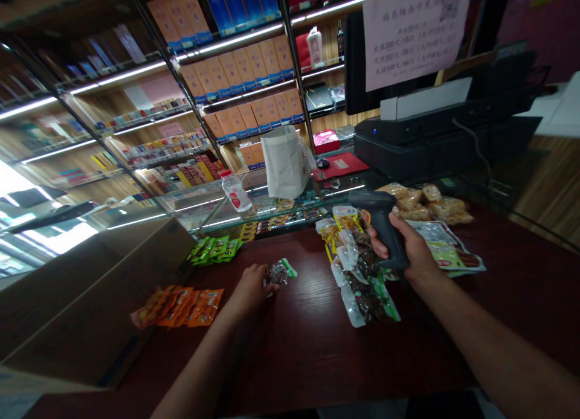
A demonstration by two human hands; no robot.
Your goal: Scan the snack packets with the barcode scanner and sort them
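My right hand (410, 244) is wrapped round the handle of a black barcode scanner (385, 226), held above a heap of clear snack packets (362, 286) with dark and yellow contents. Over the dark red counter, my left hand (254, 286) is closed on a small clear snack packet (280, 273) with a green edge. That packet's near end is hidden by the fingers. Left of this hand lie orange snack packets (193, 306), and beyond them green snack packets (215, 250).
An open cardboard box (99, 298) stands at left. Behind the counter are a glass case holding a white paper bag (283, 165) and a bottle (235, 191). Bagged bread-like pieces (426, 203) and a flat snack bag (446, 247) lie at right, below a monitor (356, 63).
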